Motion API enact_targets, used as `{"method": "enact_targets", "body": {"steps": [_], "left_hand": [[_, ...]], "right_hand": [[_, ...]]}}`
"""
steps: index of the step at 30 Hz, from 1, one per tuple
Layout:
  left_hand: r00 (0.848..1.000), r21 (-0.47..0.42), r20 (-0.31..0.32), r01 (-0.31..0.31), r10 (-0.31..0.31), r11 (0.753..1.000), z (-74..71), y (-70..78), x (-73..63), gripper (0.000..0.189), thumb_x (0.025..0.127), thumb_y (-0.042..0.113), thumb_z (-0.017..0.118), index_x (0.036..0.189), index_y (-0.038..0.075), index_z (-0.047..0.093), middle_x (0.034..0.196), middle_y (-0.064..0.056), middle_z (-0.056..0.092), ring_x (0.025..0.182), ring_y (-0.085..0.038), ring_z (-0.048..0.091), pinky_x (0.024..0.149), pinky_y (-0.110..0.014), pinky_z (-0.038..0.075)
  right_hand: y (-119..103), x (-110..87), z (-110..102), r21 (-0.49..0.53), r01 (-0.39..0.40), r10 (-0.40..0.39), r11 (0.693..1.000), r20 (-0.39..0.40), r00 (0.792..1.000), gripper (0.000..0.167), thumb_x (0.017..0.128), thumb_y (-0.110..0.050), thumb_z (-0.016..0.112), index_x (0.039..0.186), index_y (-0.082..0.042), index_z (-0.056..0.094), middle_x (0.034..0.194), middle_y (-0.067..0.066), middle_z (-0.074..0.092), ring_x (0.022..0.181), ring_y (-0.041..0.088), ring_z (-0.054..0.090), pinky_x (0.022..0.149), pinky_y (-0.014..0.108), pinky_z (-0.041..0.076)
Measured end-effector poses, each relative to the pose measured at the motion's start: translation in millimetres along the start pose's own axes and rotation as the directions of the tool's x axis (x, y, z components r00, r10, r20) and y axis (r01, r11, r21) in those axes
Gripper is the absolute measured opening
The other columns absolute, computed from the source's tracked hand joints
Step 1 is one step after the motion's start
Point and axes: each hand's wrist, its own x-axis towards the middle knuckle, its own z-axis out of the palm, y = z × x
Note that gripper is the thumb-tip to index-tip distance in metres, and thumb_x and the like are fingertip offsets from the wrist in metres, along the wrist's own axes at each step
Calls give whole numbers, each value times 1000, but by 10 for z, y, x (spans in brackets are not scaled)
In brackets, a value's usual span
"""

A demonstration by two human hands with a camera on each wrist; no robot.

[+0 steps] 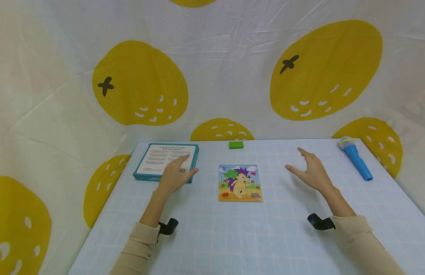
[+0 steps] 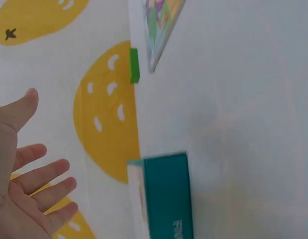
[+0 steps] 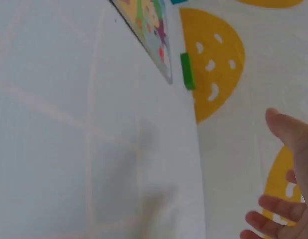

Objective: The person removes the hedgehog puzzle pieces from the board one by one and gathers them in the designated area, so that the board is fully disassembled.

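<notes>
In the head view my left hand (image 1: pixel 174 175) hovers over the near right corner of a teal-edged box (image 1: pixel 154 158) with printed text, its thumb and fingers spread. My right hand (image 1: pixel 312 172) hangs above the table's right half, fingers apart, holding nothing. Between the hands lies a square hedgehog picture puzzle (image 1: pixel 240 183), flat and apart from both. The left wrist view shows the left hand (image 2: pixel 29 174) with separated fingers and the box's teal side (image 2: pixel 168 194). In the right wrist view, the right hand (image 3: pixel 288 184) is partly cut off by the frame edge.
A small green block (image 1: pixel 235 145) sits at the table's back edge, behind the puzzle. At the far right lies a blue toy microphone (image 1: pixel 356 159). White cloth with yellow fruit shapes (image 1: pixel 140 82) hangs behind the pale checked table (image 1: pixel 212 236).
</notes>
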Motion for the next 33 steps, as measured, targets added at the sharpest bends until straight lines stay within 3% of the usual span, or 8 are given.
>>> {"method": "enact_targets", "body": {"steps": [3, 6, 11, 16, 25, 33], "left_hand": [[999, -131, 13, -28, 30, 991, 239, 179, -13, 60, 84, 41, 69, 129, 3, 56, 125, -17, 60, 117, -32, 55, 98, -48, 44], [998, -208, 61, -19, 33, 978, 473, 332, -11, 60, 83, 40, 69, 128, 3, 56, 123, -16, 61, 114, -29, 57, 95, -47, 46], [988, -220, 152, 24, 10, 975, 841, 439, 20, 61, 83, 38, 70, 132, 5, 53, 131, -14, 55, 124, -31, 48, 100, -49, 41], [980, -177, 201, 43, -6, 983, 1109, 421, 60, 67, 80, 41, 72, 134, 7, 51, 140, -16, 46, 132, -32, 38, 106, -51, 33], [962, -161, 273, 76, -30, 984, 1222, 419, 83, 85, 72, 49, 76, 139, 5, 45, 148, -19, 32, 139, -36, 24, 113, -54, 14], [956, -85, 289, 76, -49, 993, 1297, 386, 73, 93, 68, 55, 75, 142, 11, 42, 152, -15, 25, 142, -32, 17, 115, -50, 8]], "right_hand": [[-89, 47, 179, 92, 37, -43, 995, 70, 997, 77, 85, -40, 68, 140, 4, 36, 126, 33, 49, 109, 47, 50, 86, 61, 44], [-182, 76, 365, 146, 32, -50, 989, 127, 991, 73, 84, -38, 70, 138, 2, 41, 124, 29, 52, 107, 43, 54, 86, 57, 47], [-293, 129, 641, 214, 53, -84, 975, 138, 987, 62, 83, -31, 71, 131, 2, 50, 126, 25, 54, 109, 41, 53, 90, 55, 46], [-342, 196, 855, 259, 82, -117, 962, 123, 985, 53, 84, -24, 71, 126, 3, 55, 125, 25, 55, 114, 41, 51, 95, 54, 43], [-358, 267, 1037, 219, 89, -121, 972, 135, 983, 48, 83, -21, 71, 123, 4, 58, 125, 26, 55, 121, 43, 45, 102, 57, 33], [-388, 286, 1084, 96, 99, -115, 990, 172, 978, 53, 83, -33, 69, 124, -2, 59, 129, 23, 53, 116, 45, 42, 91, 61, 32]]}}
